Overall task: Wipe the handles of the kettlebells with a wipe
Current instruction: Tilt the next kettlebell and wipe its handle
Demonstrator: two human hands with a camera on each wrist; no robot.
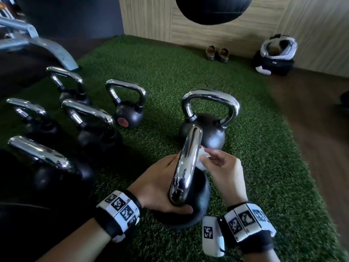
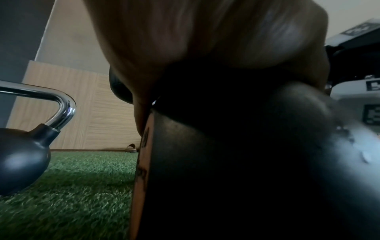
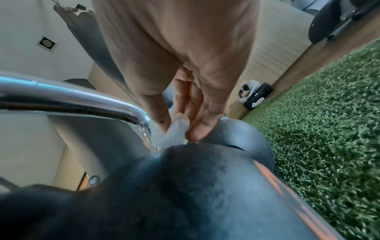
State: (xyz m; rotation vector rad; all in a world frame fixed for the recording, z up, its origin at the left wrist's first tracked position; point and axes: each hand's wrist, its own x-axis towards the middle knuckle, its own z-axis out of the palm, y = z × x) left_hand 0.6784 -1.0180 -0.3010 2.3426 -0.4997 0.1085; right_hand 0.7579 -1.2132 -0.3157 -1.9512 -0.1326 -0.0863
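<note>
Head view: the left hand reaches in from the lower left, its palm wrapped around the near kettlebell below the chrome handle, on the green turf. The right hand comes from the lower right and pinches a white wipe against the far leg of the handle.

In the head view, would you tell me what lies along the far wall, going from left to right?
Grey machine frame → hanging black ball → pair of shoes → black bag with the white headset on it.
</note>
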